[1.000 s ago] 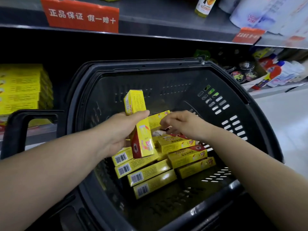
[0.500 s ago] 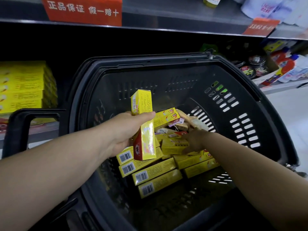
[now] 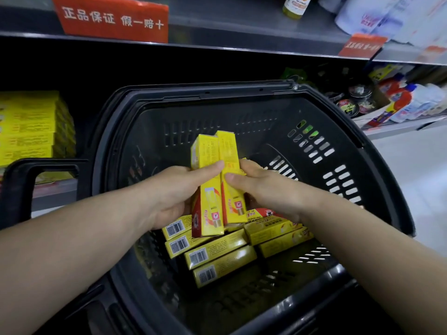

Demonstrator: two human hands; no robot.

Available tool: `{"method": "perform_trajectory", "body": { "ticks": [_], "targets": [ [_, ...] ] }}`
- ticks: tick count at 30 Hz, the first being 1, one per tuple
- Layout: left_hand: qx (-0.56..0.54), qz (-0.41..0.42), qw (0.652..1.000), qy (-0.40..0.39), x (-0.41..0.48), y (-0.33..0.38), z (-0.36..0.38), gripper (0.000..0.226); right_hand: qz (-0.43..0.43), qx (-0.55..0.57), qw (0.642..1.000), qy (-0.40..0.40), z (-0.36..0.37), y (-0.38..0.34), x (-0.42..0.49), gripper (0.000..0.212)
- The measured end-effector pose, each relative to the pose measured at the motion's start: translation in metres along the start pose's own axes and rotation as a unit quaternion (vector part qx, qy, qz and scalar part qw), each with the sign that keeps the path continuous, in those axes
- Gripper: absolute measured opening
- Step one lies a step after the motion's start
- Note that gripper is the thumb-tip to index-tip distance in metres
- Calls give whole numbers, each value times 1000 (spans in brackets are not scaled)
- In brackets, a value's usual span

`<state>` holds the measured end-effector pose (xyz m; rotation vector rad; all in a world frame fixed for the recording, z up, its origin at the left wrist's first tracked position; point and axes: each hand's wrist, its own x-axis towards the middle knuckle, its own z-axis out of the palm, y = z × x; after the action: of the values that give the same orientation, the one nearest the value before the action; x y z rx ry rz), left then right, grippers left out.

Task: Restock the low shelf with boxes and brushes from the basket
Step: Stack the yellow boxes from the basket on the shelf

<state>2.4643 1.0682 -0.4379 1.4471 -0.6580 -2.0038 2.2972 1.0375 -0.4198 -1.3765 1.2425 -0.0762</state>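
A black plastic basket (image 3: 377,151) fills the middle of the view, with several long yellow boxes (image 3: 217,256) lying in its bottom. My left hand (image 3: 174,192) grips one yellow box (image 3: 206,189) held upright above the pile. My right hand (image 3: 263,187) grips a second yellow box (image 3: 229,170) and holds it upright, pressed against the first. No brushes show in the basket. The low shelf (image 3: 55,189) lies behind the basket at the left and carries a stack of the same yellow boxes (image 3: 31,126).
The basket's black handle (image 3: 21,187) stands at the left edge. Above runs an upper shelf (image 3: 242,32) with red price signs (image 3: 113,19) and bottles. At the right, tins and detergent bottles (image 3: 411,102) sit on a shelf above pale floor (image 3: 416,175).
My right hand has lifted a second yellow box out of the pile and brought it up beside the box in my left hand. The left hand has barely moved.
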Motion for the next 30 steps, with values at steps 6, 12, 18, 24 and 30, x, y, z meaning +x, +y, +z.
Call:
{"method": "perform_trajectory", "body": {
  "ticks": [6,12,18,24,30],
  "targets": [
    [3,31,999,34,2,0,-5,31,-8,-59,992,-115,-36,8,2,37],
    [-11,16,999,35,5,0,-7,21,211,-557,788,-157,-57,78,34,62],
    [-12,15,999,42,7,-1,-8,26,225,-596,738,-225,-40,106,51,75],
    [-18,19,998,53,3,0,-9,28,198,-577,773,-172,-42,93,45,72],
    [-29,37,998,34,-12,12,-15,26,19,-54,998,25,-45,9,14,79]
  ]
}}
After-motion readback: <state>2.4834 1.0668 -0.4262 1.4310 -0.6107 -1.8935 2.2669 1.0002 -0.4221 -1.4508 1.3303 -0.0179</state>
